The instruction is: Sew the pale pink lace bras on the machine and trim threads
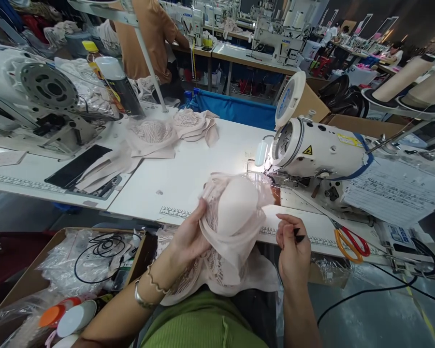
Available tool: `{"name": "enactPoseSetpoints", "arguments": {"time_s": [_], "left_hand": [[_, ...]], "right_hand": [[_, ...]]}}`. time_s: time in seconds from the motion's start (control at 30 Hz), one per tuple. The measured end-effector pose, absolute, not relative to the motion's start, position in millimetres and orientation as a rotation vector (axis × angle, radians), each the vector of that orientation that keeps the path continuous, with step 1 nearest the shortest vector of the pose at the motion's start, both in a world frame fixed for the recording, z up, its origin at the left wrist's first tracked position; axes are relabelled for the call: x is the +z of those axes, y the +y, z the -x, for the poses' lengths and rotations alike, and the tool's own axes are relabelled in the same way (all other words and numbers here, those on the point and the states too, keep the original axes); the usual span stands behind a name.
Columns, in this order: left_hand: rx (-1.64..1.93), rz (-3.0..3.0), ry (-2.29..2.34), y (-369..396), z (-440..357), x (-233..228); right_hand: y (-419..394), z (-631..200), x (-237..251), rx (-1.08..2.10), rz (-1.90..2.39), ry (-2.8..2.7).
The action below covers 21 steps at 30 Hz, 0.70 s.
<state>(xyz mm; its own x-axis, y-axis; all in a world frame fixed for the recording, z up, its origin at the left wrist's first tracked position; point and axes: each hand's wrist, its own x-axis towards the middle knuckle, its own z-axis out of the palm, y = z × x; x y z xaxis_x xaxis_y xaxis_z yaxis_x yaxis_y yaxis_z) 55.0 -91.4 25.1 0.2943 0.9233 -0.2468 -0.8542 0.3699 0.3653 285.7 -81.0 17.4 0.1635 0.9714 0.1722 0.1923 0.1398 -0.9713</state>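
Note:
My left hand (194,234) grips the edge of a pale pink lace bra (237,205), its thumb on top and its fingers beneath. The smooth inside of one cup faces up. The bra's far edge lies beside the needle area of a white sewing machine (319,147), under a bright lamp. More pale lace fabric (224,278) drapes over my lap. To the right of the bra, apart from it, my right hand (293,246) is closed around a small black tool (298,236). Most of that tool is hidden in the palm.
Orange-and-red-handled scissors (351,244) lie at the table's right. Stacked bra pieces (154,135) sit at the back left near a second machine (32,96). A cardboard box (39,273) with plastic bags stands low on the left. Thread cones (404,79) rise at right.

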Motion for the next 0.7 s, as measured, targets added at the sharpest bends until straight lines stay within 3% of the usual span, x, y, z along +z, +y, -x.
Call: {"name": "enactPoseSetpoints", "arguments": {"time_s": [0.3, 0.7], "left_hand": [[1.243, -0.116, 0.377, -84, -49, 9], [1.298, -0.210, 0.220, -82, -38, 13]], "right_hand": [[-76, -276, -2, 1.402, 1.211, -1.392], [-80, -297, 9, 1.392, 1.118, -1.537]]}}
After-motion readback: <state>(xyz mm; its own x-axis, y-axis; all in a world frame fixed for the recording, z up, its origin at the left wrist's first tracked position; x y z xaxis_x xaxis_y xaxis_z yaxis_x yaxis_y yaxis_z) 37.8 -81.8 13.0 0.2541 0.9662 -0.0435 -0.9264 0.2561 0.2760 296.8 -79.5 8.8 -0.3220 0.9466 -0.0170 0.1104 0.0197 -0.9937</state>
